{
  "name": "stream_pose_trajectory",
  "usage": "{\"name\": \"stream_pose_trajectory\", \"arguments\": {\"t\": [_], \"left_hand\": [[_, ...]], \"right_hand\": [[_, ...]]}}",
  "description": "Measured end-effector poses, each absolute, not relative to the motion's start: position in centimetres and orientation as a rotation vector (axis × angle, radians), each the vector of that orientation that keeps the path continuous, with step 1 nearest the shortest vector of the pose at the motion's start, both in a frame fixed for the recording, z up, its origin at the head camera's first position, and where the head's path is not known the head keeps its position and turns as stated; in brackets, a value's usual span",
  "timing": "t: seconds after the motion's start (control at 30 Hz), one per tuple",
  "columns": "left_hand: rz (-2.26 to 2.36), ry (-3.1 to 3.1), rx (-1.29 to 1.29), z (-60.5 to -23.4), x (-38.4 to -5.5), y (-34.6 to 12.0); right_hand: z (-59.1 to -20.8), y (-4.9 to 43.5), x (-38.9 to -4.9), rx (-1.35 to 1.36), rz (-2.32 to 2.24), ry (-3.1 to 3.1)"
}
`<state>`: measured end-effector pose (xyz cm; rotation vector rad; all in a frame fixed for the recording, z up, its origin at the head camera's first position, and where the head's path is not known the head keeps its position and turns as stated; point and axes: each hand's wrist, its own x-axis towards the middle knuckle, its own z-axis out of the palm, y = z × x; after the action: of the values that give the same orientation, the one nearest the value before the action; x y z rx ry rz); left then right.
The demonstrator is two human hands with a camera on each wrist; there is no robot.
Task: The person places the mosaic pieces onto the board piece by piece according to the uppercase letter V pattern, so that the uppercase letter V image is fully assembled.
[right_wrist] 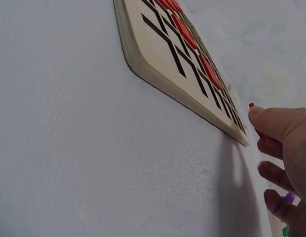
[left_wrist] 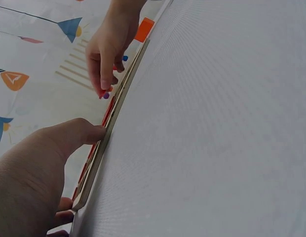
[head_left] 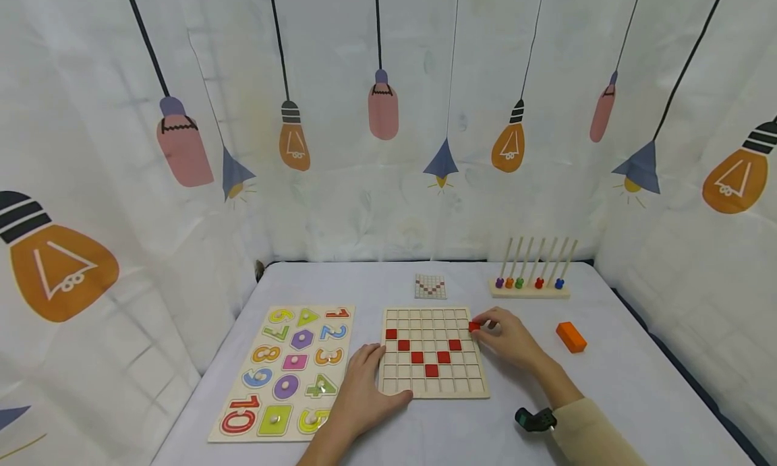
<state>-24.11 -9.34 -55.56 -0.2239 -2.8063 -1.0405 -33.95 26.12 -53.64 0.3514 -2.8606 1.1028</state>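
A pale wooden grid board (head_left: pixel 473 385) lies on the table, with several red square tiles (head_left: pixel 432 371) set in its cells in a V-like pattern. My left hand (head_left: pixel 367 392) holds the board's near-left corner, thumb at the near edge and fingers along the left side. My right hand (head_left: pixel 510 334) pinches a red tile (head_left: pixel 474 326) between thumb and fingers, at the board's upper right edge. In the right wrist view, the tile (right_wrist: pixel 251 105) shows at the fingertips, apart from the board. Behind the board lies a small pattern card (head_left: pixel 430 286) with a similar tile layout.
A number and shape puzzle board (head_left: pixel 279 351) lies at left. A wooden peg stand (head_left: pixel 531 292) with coloured beads is at the back right. An orange block (head_left: pixel 571 337) rests to the right of my right hand. Printed white curtains (head_left: pixel 388 203) surround the table.
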Motion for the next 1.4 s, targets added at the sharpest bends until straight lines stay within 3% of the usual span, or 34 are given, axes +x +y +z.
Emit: {"name": "stream_pose_trajectory", "arguments": {"t": [1.4], "left_hand": [[-1.046, -2.795, -0.237, -55.7, -24.1, -9.1]], "right_hand": [[-53.8, 24.8, -33.8, 0.425, 1.071, -2.927]]}}
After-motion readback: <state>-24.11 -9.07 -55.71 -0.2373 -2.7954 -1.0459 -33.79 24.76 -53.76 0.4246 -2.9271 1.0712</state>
